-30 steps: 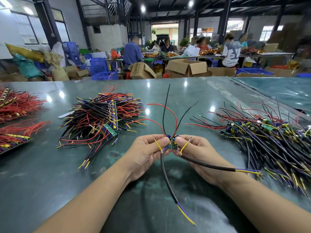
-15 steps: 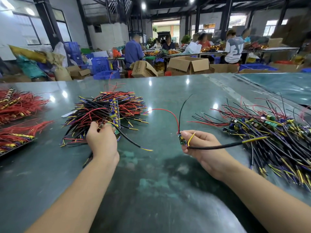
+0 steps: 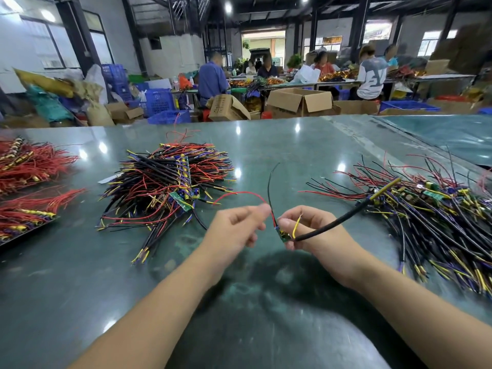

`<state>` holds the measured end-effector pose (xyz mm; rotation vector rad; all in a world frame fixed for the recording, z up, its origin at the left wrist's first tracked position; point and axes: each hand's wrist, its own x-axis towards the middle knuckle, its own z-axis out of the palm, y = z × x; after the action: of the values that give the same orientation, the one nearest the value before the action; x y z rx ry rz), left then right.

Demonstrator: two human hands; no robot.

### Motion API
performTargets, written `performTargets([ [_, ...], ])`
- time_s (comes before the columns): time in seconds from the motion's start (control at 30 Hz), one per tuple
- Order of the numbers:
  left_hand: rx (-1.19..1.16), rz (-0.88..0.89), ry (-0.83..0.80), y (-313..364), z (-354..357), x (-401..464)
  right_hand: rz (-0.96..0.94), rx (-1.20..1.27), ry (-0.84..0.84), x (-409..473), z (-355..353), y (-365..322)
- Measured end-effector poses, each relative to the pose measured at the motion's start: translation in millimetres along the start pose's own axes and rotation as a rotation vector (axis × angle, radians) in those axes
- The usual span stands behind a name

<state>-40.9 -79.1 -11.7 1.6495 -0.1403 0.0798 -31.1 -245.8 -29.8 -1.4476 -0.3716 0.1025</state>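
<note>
A small green circuit board with wires hangs between my hands above the dark green table. My right hand pinches the board; a thick black cable runs from it to the right, a short yellow wire sticks up by my fingers. My left hand has thumb and forefinger closed at the red wire, which loops up and left; a thin black wire rises from the same spot. Whether my left fingers hold the red wire I cannot make out for sure.
A pile of wired boards lies left of centre, another pile at the right. Red wire bundles lie at the far left, some on a tray. Behind the table stand cardboard boxes, blue crates and seated workers.
My left hand laid one wired board on the left pile, then came back to the board in my right hand and now closes at its red wire. The right hand stayed roughly in place.
</note>
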Motion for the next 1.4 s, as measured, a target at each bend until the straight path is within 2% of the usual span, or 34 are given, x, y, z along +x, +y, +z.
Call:
performTargets([
  [0.07, 0.042, 0.085, -0.077, -3.7, 7.4, -3.7, -0.023, -0.056, -0.051, -1.7, 1.0, 0.3],
  [0.17, 0.060, 0.139, -0.024, -6.2, 7.2, -2.3, -0.034, -0.081, -0.083, -2.8, 3.1, -2.3],
  [0.57, -0.312, 0.025, 0.189, -7.6, -3.2, 11.5, 0.010, -0.125, -0.159, -2.8, 2.6, -11.0],
  [1.07, -0.427, -0.068, 0.245, 2.4, -36.9, 20.6, 0.066, -0.181, -0.262, -4.5, -1.6, -13.1],
  [1.27, -0.283, -0.049, 0.249, -3.2, -45.1, 24.8, 0.068, -0.239, -0.305, -3.5, -3.7, -11.3],
  [1.4, 0.157, 0.058, 0.288, -13.3, -49.3, 28.0, 0.059, -0.286, -0.323, -3.0, -5.9, -11.0],
])
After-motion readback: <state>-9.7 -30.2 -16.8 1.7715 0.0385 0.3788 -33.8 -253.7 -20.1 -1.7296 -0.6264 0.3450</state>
